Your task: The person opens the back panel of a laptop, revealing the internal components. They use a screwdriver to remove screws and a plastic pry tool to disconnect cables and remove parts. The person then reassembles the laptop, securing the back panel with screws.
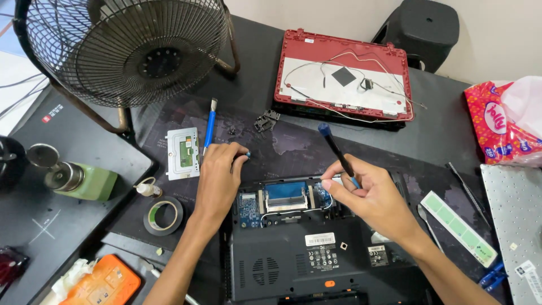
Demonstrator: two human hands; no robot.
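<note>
Right hand: closed around a black-handled screwdriver, shaft pinched between thumb and fingers, handle tilted up and away toward the far side, tip hidden at the opened bay's right edge.
Left hand: resting on the mat just left of the bay, fingertips pinched together on a tiny dark piece, too small to identify.
Laptop base: black, upside down, directly between and below both hands; cover off at the far edge, blue circuit board exposed there.
Mat: dark, patterned, under both hands and the base.
Near left hand: blue-handled tool and white trackpad module just beyond; roll of tape beside the wrist.
Farther out: red laptop lid with loose wires, well beyond the hands; wire-caged fan far left; green strip to the right.
</note>
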